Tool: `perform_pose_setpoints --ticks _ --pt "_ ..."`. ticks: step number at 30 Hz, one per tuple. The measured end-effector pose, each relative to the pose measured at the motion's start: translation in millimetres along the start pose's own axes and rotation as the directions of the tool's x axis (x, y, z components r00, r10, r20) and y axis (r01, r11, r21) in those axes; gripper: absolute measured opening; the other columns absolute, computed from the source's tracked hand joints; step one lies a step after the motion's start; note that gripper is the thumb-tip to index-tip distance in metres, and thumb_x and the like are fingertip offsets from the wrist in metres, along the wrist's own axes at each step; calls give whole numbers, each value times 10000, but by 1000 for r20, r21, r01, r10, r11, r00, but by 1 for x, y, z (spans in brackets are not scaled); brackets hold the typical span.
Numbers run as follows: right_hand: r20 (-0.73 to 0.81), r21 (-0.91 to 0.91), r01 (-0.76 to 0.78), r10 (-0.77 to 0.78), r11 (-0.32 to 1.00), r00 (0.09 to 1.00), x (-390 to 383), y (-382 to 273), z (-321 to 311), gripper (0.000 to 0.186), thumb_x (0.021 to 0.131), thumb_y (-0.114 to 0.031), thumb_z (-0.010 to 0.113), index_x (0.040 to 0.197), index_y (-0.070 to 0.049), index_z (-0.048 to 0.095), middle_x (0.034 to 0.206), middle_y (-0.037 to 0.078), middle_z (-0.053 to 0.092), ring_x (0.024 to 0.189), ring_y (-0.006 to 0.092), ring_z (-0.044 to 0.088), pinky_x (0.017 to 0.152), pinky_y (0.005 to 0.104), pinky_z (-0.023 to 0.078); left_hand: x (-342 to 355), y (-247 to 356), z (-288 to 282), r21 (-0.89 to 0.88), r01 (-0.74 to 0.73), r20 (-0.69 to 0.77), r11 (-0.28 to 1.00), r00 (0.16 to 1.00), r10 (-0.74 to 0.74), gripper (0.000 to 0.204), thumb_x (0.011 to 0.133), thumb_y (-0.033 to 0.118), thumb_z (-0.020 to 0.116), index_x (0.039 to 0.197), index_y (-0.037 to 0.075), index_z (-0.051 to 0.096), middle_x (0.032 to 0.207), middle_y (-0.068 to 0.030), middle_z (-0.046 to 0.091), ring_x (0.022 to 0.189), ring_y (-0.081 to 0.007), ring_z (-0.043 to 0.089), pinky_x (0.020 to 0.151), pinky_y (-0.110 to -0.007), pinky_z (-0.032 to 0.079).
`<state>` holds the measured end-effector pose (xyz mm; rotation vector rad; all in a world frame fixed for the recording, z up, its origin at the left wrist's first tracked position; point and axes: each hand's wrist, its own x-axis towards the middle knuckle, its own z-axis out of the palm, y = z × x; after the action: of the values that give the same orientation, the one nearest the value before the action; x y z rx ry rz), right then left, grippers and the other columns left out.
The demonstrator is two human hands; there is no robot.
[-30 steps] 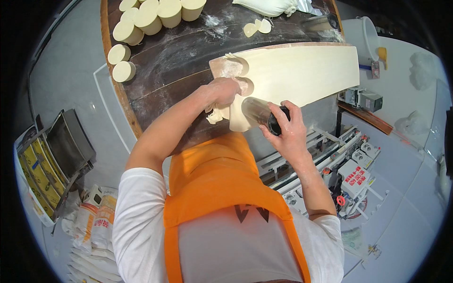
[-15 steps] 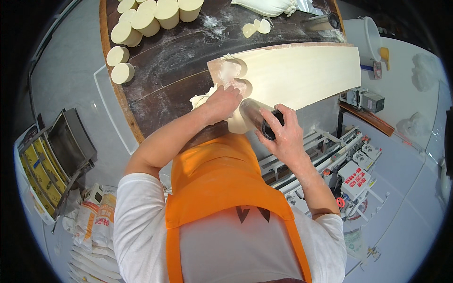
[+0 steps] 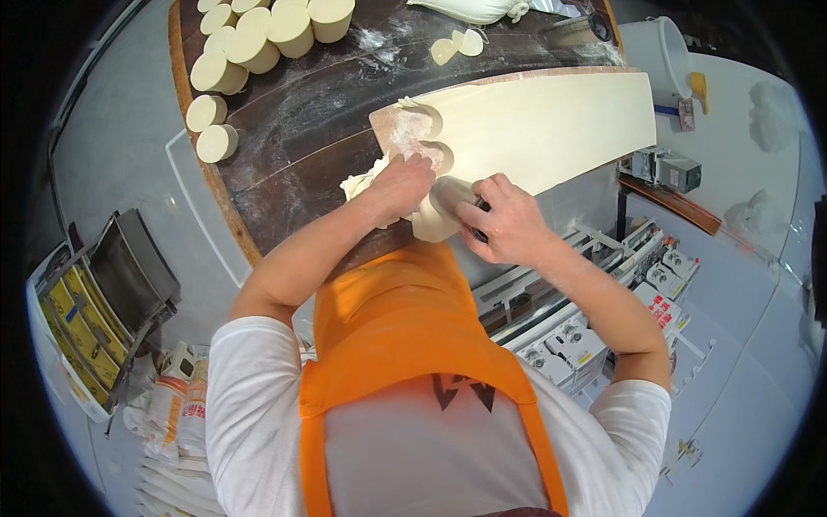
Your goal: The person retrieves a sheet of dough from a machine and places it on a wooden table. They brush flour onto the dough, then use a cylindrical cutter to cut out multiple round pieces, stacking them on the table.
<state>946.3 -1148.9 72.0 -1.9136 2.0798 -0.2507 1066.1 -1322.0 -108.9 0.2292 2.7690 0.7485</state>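
A wide sheet of pale dough (image 3: 551, 121) lies across the board, with rounded bites cut out of its left end. My right hand (image 3: 510, 222) is closed around a metal cylinder cutter (image 3: 448, 196), which leans over the sheet's near left corner; its dark end shows between the fingers. Beside the cutter, my left hand (image 3: 403, 186) is bent with its fingers closed on a crumpled dough scrap (image 3: 365, 181) at the cut edge. The fingertips are partly hidden against the dough.
Several thick dough rounds (image 3: 251, 53) stand at the table's far left. Thin dough discs (image 3: 457, 45) lie near the far edge, with another cylinder (image 3: 575, 33) to their right. A white bucket (image 3: 659, 65) stands off the right end, and machinery (image 3: 568, 336) at near right.
My right hand has turned over the cutter and moved slightly left, its forearm swinging outward. The cutter's dark end is now more covered. My left hand stays at the cut edge.
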Motion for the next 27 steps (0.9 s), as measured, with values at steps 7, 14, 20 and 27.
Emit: perform_pose_setpoints --ticks 7,14,20,27 --pt "-208 -31 -266 255 963 945 -2 -25 49 284 764 -178 828 1025 -169 718 1037 111 585 894 315 614 633 413 562 -2 3 -4 -6 40 -5 999 999 -40 474 831 193 835 1238 18 666 1220 -163 667 1215 -344 631 999 -482 528" --pt "-288 -23 -297 278 955 916 -8 -23 58 383 764 -192 828 1135 -226 740 1111 95 624 1017 318 644 672 420 597 -63 16 13 -234 244 63 941 970 -236 555 844 350 872 1258 58 647 1182 -167 659 1179 -382 642 907 -500 579" --pt "-342 112 -409 422 906 840 -14 -33 64 513 798 -237 877 1291 -206 739 1236 147 617 1112 345 651 813 433 612 -63 -8 38 -802 322 -66 503 789 -611 402 976 398 784 1037 3 742 995 -145 730 946 -275 723 827 -411 592" --pt "-335 312 -294 394 903 856 62 -43 62 582 798 -213 916 1332 -117 707 1273 176 605 1139 373 653 938 456 579 -25 -41 60 -968 205 236 -147 530 -815 475 1052 465 687 1031 -1 774 928 -173 780 880 -300 756 805 -437 583"
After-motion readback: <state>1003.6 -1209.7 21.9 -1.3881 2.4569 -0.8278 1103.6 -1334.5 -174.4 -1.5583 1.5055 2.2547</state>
